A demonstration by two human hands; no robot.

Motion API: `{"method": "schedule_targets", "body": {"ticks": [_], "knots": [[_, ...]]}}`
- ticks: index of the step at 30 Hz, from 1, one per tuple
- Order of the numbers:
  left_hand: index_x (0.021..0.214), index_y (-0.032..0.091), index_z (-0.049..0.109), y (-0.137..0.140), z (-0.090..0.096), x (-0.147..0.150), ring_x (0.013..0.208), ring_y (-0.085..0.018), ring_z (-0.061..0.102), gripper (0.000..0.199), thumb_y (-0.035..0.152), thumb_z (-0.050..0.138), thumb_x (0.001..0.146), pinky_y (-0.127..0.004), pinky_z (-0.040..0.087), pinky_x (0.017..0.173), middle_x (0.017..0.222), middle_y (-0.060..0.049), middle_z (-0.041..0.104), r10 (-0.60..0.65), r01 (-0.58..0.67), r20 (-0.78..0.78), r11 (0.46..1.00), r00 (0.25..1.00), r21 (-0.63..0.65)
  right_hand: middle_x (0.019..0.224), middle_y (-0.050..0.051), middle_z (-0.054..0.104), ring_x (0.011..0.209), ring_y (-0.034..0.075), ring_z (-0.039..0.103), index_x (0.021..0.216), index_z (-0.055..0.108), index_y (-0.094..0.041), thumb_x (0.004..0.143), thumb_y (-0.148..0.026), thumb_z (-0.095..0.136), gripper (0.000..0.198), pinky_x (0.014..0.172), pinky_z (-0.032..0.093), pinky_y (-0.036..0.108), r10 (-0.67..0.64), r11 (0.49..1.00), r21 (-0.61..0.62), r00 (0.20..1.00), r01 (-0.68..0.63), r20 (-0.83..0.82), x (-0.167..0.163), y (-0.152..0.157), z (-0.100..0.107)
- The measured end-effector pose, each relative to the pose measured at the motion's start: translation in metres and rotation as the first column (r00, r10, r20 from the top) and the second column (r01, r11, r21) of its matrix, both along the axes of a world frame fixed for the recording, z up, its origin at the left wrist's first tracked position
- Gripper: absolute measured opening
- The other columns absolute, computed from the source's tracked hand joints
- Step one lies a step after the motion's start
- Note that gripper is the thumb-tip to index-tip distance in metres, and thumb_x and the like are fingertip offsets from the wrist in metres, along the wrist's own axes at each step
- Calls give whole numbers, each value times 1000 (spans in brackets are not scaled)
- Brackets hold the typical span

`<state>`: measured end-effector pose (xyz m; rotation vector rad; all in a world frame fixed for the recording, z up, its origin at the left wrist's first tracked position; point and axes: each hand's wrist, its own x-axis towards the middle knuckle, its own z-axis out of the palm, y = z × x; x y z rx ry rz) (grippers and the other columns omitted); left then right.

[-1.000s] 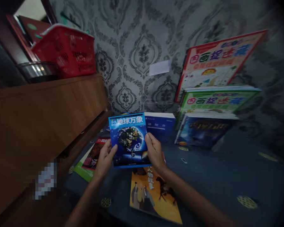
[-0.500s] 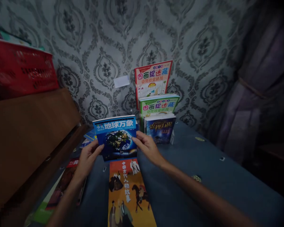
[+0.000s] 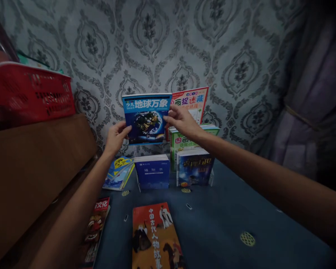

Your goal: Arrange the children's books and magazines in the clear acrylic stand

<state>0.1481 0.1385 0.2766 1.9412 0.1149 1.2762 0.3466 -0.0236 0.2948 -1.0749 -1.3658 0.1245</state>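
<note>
Between my two hands a blue book with the Earth on its cover (image 3: 147,121) is held upright in the air. My left hand (image 3: 117,139) pinches its lower left edge, and my right hand (image 3: 183,121) grips its right edge. Right below it, a dark blue book (image 3: 152,172) stands in a clear holder. To the right stand a navy book (image 3: 195,168), green picture books (image 3: 175,147) and a red picture book (image 3: 197,99), which the held book and my right hand partly cover.
An orange book (image 3: 156,235) lies flat at the front. Left of it are a red-topped magazine (image 3: 95,231) and, farther back, several blue and yellow books (image 3: 119,173). A red basket (image 3: 30,89) rests on a brown box (image 3: 44,160). Patterned wallpaper backs the table; a curtain (image 3: 296,101) hangs at right.
Both hands have lifted the Earth book up and toward the back, away from above the orange book. The dark blue book behind it now shows. The view has shifted a little.
</note>
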Motion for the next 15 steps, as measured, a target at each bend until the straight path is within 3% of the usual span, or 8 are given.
{"method": "schedule_targets", "body": {"ticks": [10,15], "knots": [[72,17,67,25,-61,33,65,-14,53,29,45,70,70,-25,51,57,68,2,59,-107,87,-121,984,987,-158,69,-2,68,69,17,65,76,66,-20,63,-9,79,21,57,57,28,-8,982,-191,999,2,-31,35,17,-17],[70,18,65,40,-84,28,64,-14,49,27,44,64,73,-25,44,61,65,2,56,-44,30,-268,998,962,-56,56,-7,61,52,11,57,65,66,-20,61,-8,79,18,51,45,23,-82,953,-267,971,142,224,44,26,-10]]}}
